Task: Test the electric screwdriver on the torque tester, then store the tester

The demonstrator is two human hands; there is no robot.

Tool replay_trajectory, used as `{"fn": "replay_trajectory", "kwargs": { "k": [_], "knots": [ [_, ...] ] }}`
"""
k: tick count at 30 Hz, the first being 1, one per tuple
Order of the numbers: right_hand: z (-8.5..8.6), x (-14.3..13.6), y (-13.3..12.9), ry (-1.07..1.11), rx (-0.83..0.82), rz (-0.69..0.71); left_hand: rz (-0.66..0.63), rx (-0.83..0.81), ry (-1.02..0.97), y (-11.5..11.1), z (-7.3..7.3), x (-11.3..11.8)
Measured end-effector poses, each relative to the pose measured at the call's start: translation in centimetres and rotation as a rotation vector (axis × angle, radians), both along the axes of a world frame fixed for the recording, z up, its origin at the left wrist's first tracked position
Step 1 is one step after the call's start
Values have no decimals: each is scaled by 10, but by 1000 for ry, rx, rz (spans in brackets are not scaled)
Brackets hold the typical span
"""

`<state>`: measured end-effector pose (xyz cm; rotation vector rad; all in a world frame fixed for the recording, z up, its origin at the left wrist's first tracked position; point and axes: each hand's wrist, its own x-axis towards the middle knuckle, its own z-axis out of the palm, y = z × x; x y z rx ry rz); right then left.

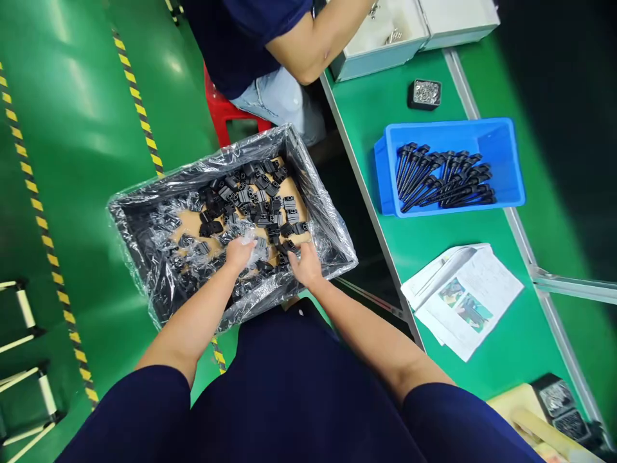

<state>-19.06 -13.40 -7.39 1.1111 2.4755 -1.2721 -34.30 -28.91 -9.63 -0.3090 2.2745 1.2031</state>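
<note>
Reaching over the near edge of a black crate (pixel 315 186), both hands are well inside its walls, which are draped in clear film. The left hand (pixel 241 252) has its fingers closed on bunched clear plastic (pixel 248 233), a little in from the middle of the near edge. The right hand (pixel 306 263) is towards the near right corner, thumb apart from the fingers and touching the black parts (pixel 263 209) there; whether it grips one, I cannot tell. The two hands are apart, with some parts between them.

The parts lie loose on brown cardboard (pixel 190 224) – thickest from the middle to the far right corner – while more crumpled film covers those on the left.

To the right, a green worktop (pixel 357 112) carries a blue bin (pixel 491 135) of black ribbed pieces (pixel 429 183), close to its right edge. Papers (pixel 482 289) with printed photos lie nearer, and a small black box (pixel 427 94) of metal bits sits beyond the bin. At the worktop's far left corner, a co-worker (pixel 260 45) on a red stool (pixel 219 116) has one arm over a pale box (pixel 369 61) of metal pieces.
</note>
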Motion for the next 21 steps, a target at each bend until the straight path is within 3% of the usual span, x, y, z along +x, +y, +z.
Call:
{"fn": "replay_trajectory", "kwargs": {
  "k": [4, 6, 9, 14, 21],
  "knots": [
    [1, -35, -32, 10, -678, -195, 205, 421, -268, 6, 23, 28],
    [0, -47, -40, 75, -788, -280, 241, 558, -376, 8, 33, 38],
    [2, -50, -35, 185, -533, -229, 303, 568, -368, 5, 43, 47],
    [16, -37, -17, 191, 41, 149, 386, 537, -297, -7, 40, 48],
    [36, -21, -19, 278, 350, 306, 431, 568, -273, -10, 37, 47]
  ]
}}
